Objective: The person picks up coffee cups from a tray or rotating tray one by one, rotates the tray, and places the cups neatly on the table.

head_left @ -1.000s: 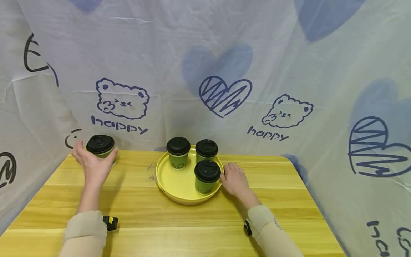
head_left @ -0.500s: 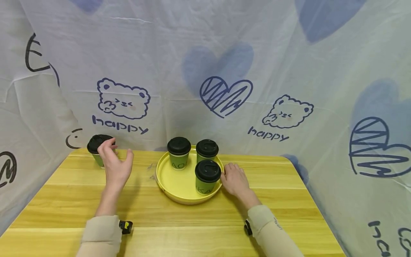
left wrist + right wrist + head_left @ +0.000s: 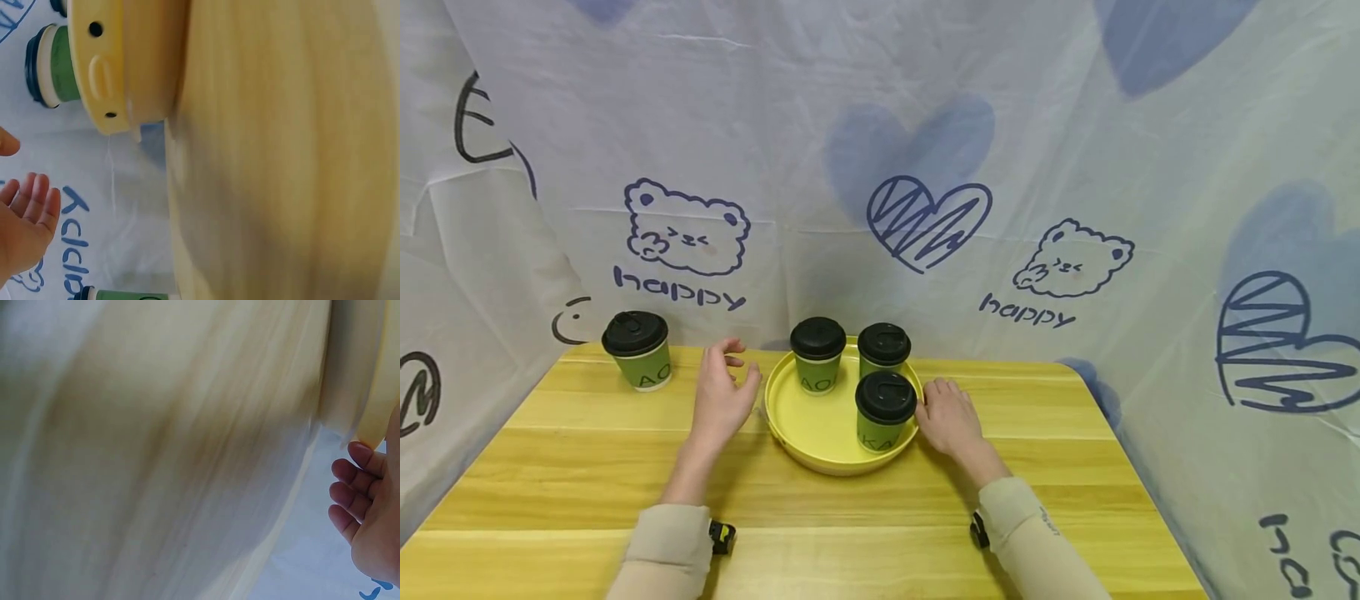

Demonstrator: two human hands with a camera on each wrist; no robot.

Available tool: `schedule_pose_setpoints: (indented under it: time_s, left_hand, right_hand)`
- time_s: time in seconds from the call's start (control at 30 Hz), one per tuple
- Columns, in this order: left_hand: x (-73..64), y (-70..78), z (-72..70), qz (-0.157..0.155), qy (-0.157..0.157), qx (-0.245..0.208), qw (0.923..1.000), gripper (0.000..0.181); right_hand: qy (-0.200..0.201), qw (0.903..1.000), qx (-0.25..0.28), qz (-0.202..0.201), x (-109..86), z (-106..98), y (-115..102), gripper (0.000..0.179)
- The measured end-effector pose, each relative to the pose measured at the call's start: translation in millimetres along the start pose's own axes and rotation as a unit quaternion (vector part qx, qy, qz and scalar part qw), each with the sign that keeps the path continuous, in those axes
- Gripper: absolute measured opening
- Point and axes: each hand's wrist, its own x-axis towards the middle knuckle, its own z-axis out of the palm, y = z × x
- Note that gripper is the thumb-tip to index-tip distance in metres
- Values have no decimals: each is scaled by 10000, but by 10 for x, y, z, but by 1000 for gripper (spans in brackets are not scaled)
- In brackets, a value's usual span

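Head: left of the tray (image 3: 805,429), the left hand (image 3: 722,398) is hovering; one cup (image 3: 638,348) is standing farther left, three cups (image 3: 817,357) inside. Left wrist: its fingers are lying apart, empty. Right wrist: the right hand (image 3: 369,500) is touching the tray unclamped, ideally steadying lightly.

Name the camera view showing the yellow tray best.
The head view: it shows the yellow tray from above, nearly whole, holding three cups. The left wrist view catches only part of its side, with two dark spots; the right wrist view, just a piece near the right hand.
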Motion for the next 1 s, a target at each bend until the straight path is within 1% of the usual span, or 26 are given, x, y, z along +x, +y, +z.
schedule_pose_setpoints:
  time_s: [0.07, 0.13, 0.27, 0.4, 0.57, 0.7, 0.77, 0.9, 0.97, 1.0]
  left_hand:
    - [-6, -8, 30, -155, -332, 232, 9991, 51]
    - [-6, -26, 55, -296, -692, 419, 9963, 52]
    - [-11, -57, 92, -475, -1392, 719, 9865, 54]
    - [-4, -96, 138, -591, -1850, 933, 9765, 57]
    - [5, -123, 184, -676, -2152, 1062, 9684, 56]
    - [7, -86, 182, -683, -2252, 1121, 9654, 54]
    - [10, -72, 180, -675, -2259, 1138, 9651, 55]
    - [14, -69, 179, -627, -2267, 1180, 9647, 54]
    - [10, -71, 177, -623, -2272, 1197, 9644, 54]
    - [8, -72, 175, -628, -2276, 1198, 9643, 54]
  right_hand:
    - [5, 10000, -1, -1, 1, 1, 0, 23]
    - [23, 10000, 8, -4, 2, 3, -1, 23]
    - [49, 10000, 11, -18, -3, 9, -1, 23]
    - [88, 10000, -3, -46, -8, 17, 4, 22]
    - [34, 10000, 8, -29, -1, 13, 10, 22]
    - [-24, 10000, 18, 15, 7, 9, 1, 23]
    - [-43, 9999, 115, 97, 8, 2, -7, 22]
    - [56, 9971, 621, 442, 2, -9, -26, 22]
    - [189, 9924, 1025, 651, -3, -11, -40, 24]
    - [269, 9885, 1276, 769, -7, -14, -50, 26]
